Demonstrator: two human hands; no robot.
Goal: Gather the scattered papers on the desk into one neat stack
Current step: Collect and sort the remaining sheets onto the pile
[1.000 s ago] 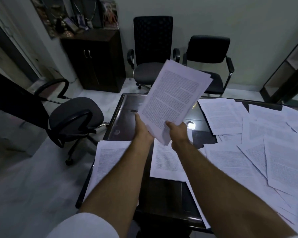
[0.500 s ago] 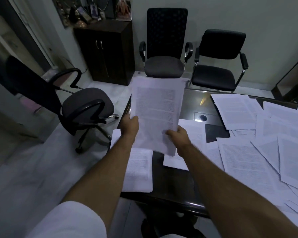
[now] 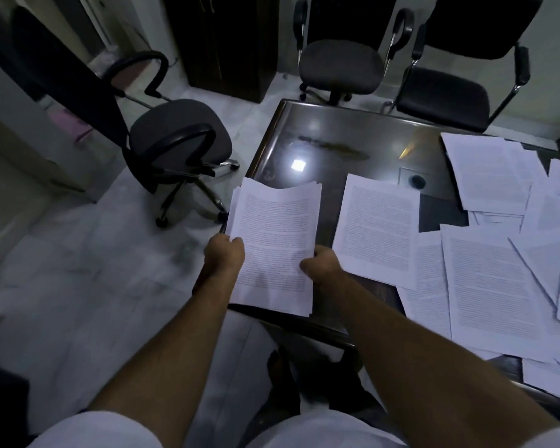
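A stack of printed white papers point(image 3: 274, 240) lies low over the desk's near left corner, its top edge bowed. My left hand point(image 3: 224, 255) grips its left edge and my right hand point(image 3: 322, 265) grips its right edge, thumbs on top. A single printed sheet point(image 3: 377, 224) lies flat on the dark glossy desk point(image 3: 324, 137) just right of the stack. Several more loose sheets point(image 3: 498, 273) overlap across the desk's right side, reaching the right frame edge.
A swivel chair point(image 3: 175, 147) stands on the pale floor left of the desk. Two more black chairs point(image 3: 340, 66) stand beyond its far edge, beside a dark cabinet point(image 3: 220, 43). A round cable grommet point(image 3: 417, 181) sits in the desk top.
The stack came down from an upright, raised position to low over the desk's left corner, covering the sheet that lay there. Both hands kept their grip. The camera tilted downward.
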